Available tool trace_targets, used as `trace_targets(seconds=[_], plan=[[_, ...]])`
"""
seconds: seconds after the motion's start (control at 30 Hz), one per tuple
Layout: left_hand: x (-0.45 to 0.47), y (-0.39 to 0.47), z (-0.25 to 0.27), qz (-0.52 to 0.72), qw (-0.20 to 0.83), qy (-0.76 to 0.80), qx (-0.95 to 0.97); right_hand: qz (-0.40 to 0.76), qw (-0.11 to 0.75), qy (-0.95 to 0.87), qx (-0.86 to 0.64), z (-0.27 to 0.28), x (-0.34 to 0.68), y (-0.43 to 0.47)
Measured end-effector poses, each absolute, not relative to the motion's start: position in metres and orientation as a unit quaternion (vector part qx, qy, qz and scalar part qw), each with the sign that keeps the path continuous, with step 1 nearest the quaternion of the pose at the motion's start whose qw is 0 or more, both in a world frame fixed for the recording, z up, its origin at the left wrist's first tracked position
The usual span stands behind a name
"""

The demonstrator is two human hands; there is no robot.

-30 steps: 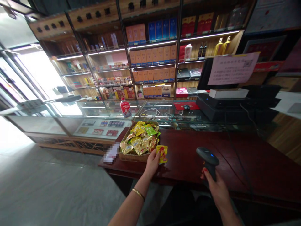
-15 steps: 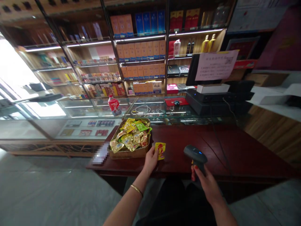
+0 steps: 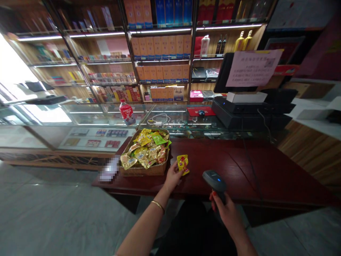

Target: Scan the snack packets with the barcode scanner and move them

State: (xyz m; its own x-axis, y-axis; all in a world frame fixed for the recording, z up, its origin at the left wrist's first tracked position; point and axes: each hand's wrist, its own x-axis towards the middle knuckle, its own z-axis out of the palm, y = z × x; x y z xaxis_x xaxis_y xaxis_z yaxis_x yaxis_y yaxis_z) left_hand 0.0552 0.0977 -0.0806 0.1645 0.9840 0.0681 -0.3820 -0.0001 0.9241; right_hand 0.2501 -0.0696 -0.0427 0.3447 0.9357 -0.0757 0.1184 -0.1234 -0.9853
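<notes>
My left hand (image 3: 173, 175) pinches a small yellow snack packet (image 3: 183, 164) with red print by its lower left edge, just above the dark red desk (image 3: 239, 160). Wrapped round the handle of a dark barcode scanner (image 3: 215, 180) is my right hand (image 3: 223, 206); a blue light glows on the scanner's head, which points towards the packet. To the left of my left hand sits an open cardboard box (image 3: 144, 171) heaped with gold, yellow and green snack packets (image 3: 146, 151).
A blurred-out pale item (image 3: 109, 170) lies at the desk's left end. Behind stand a glass display counter (image 3: 87, 117), a red-labelled bottle (image 3: 127, 113), a white cable (image 3: 159, 123), a mouse (image 3: 201, 113) and a monitor (image 3: 223, 73) with a paper notice. A dark cable crosses the desk's right side.
The scanner in my right hand has moved left, nearer the packet. My left hand has tilted the packet slightly. The camera view has shifted a little.
</notes>
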Motion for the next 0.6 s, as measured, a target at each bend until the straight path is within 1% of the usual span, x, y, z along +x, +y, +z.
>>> trace_targets(seconds=[0.1,0.2,0.33,0.43,0.5,0.6], plan=[[0.055,0.098,-0.078,0.552,0.619,0.334,0.448,0.413,0.498,-0.428,-0.631,-0.048,0.241,-0.072],[0.053,0.099,-0.076,0.553,0.613,0.353,0.44,0.423,0.504,-0.426,-0.621,-0.052,0.236,-0.075],[0.056,0.096,-0.076,0.571,0.555,0.406,0.448,0.418,0.502,-0.423,-0.628,-0.057,0.236,-0.077],[0.06,0.093,-0.074,0.587,0.511,0.409,0.477,0.429,0.508,-0.414,-0.622,-0.059,0.237,-0.077],[0.061,0.092,-0.071,0.591,0.523,0.389,0.474,0.441,0.52,-0.402,-0.611,-0.06,0.237,-0.077],[0.058,0.093,-0.068,0.569,0.586,0.354,0.456,0.449,0.527,-0.382,-0.612,-0.059,0.237,-0.077]])
